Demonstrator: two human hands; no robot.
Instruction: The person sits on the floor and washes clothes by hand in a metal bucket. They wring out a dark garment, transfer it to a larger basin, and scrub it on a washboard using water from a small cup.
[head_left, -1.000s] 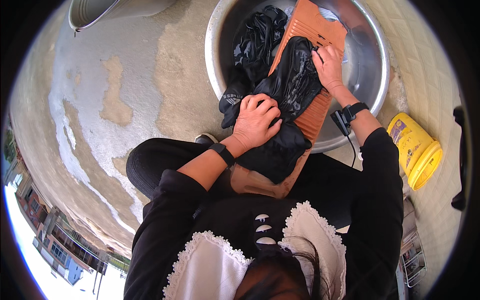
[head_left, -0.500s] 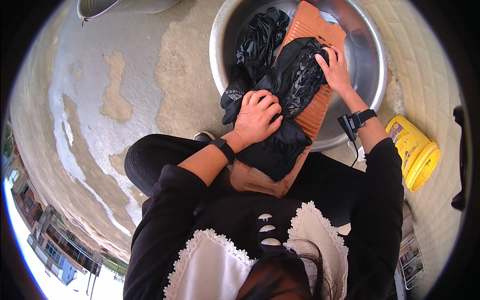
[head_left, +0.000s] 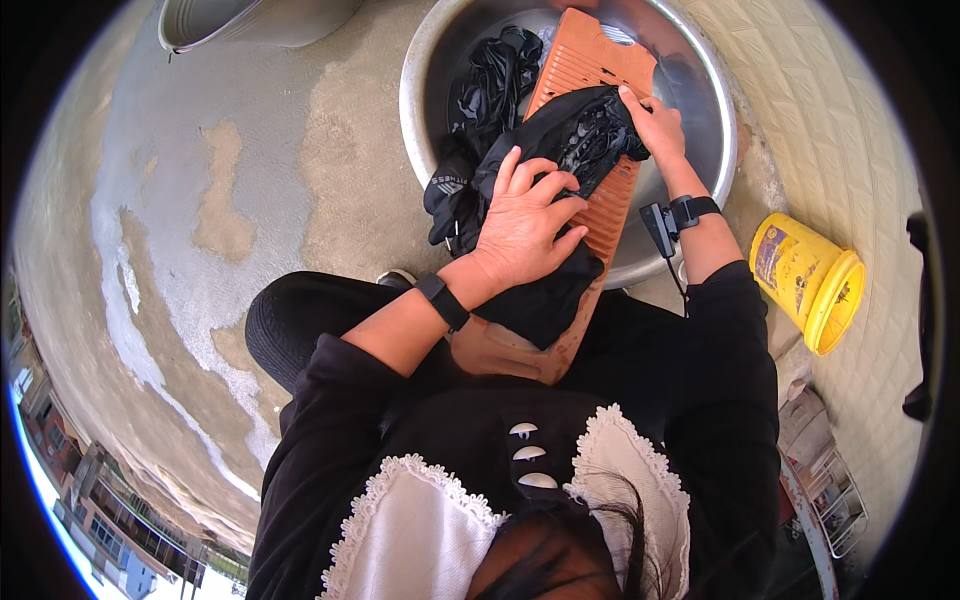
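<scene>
A wet black garment [head_left: 545, 132] lies bunched over a ridged orange-brown washboard [head_left: 602, 60], part of it hanging past the board's left side. The washboard leans out of a wide metal basin [head_left: 727, 130], its lower end at my lap. My left hand [head_left: 528, 222] rests on the garment's middle, fingers spread and slightly bent. At the garment's upper right, my right hand [head_left: 657, 130] grips its edge, thumb uppermost; the fingertips are partly hidden by the cloth. More dark wet cloth [head_left: 497, 80] sits in the basin, left of the board.
A yellow bucket [head_left: 800, 275] is tipped over on the right, beside a pale quilted-looking surface [head_left: 850, 170]. Part of a grey metal tub [head_left: 235, 22] shows at the upper left. Wet patches mark the concrete floor [head_left: 340, 170]. A wire rack [head_left: 838, 495] stands at lower right.
My left hand's fingers have lifted and spread from a more curled press on the cloth. My right hand now pinches the garment's edge, where it lay more open before. The view has shifted slightly.
</scene>
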